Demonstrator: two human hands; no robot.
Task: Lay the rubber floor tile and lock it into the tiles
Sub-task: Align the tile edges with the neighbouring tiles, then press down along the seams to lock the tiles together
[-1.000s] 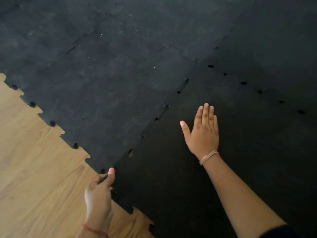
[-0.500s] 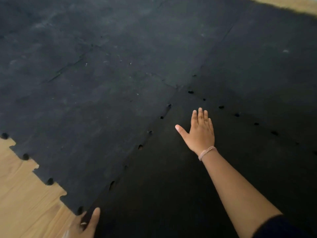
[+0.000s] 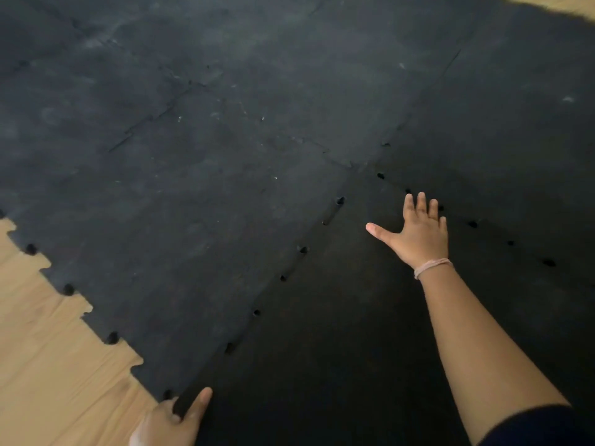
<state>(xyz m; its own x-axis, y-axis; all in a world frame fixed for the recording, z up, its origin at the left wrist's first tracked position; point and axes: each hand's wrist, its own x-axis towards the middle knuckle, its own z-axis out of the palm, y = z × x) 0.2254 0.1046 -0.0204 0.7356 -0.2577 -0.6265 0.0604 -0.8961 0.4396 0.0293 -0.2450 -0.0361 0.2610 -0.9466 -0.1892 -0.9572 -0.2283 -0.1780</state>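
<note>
A darker black rubber floor tile (image 3: 338, 333) lies in front of me, its toothed left and far edges meeting the greyer laid tiles (image 3: 193, 188). Small gaps show along both seams. My right hand (image 3: 418, 233) lies flat with fingers spread on the tile near its far corner. My left hand (image 3: 174, 420) grips the tile's near left corner, thumb on top and fingers under the edge.
Light wooden floor (image 3: 42, 365) shows at the lower left beside the jigsaw edge of the laid tiles, and a strip of wood floor (image 3: 560, 3) shows at the top right. Another dark tile (image 3: 515, 140) joins beyond my right hand.
My view has tilted up and then slightly back, so the hands sit lower than a second ago. The right hand slid forward toward the far seam with fingers spreading. The left hand stays on the corner.
</note>
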